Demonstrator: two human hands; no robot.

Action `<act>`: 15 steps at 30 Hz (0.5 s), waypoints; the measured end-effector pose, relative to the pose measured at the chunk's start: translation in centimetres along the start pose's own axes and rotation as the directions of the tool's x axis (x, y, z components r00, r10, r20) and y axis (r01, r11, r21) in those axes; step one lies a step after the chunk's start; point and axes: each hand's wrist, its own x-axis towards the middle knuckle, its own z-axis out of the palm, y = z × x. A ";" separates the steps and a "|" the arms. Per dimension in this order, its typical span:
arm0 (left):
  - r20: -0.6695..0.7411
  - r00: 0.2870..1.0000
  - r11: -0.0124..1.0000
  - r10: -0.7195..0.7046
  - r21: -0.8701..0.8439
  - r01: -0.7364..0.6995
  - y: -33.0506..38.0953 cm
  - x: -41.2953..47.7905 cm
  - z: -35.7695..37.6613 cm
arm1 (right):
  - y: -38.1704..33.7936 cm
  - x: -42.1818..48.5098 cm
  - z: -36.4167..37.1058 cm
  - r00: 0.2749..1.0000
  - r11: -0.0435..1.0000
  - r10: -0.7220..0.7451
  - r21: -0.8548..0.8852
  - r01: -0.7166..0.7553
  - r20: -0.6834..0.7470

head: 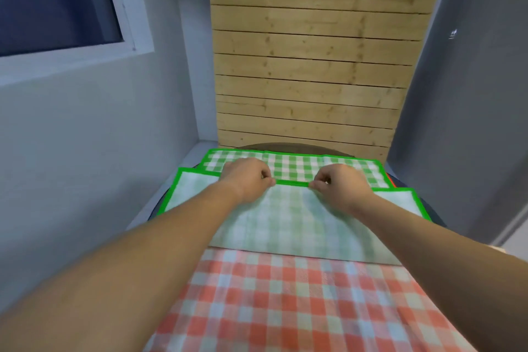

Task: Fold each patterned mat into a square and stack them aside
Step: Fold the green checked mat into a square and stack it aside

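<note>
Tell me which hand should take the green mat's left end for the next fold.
Left, most likely. The left hand pinches the border of the green mat on that end's side, with only bare mat between. The right hand pinches the border further right and would have to cross the left forearm.

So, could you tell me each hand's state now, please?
Left hand: pinches the green checked cloth mat's edge.
Right hand: pinches it too.
</note>
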 end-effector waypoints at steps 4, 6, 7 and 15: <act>-0.036 0.996 0.988 -0.086 -0.131 0.081 -1.0 0.5 3.8 | 2.0 1.2 2.9 1.000 0.998 0.022 0.059 -0.022 0.006; -0.093 0.989 0.980 -0.111 -0.175 0.093 -1.3 0.5 4.9 | 2.7 1.4 3.7 1.000 0.997 0.008 0.075 -0.007 -0.020; -0.116 0.986 0.976 -0.118 -0.195 0.094 -1.5 0.5 5.3 | 3.0 1.4 4.0 0.999 0.997 0.005 0.080 -0.001 -0.041; -0.132 0.984 0.974 -0.123 -0.206 0.094 -1.4 0.2 5.4 | 3.3 1.2 3.7 0.997 0.986 -0.013 0.165 0.026 -0.078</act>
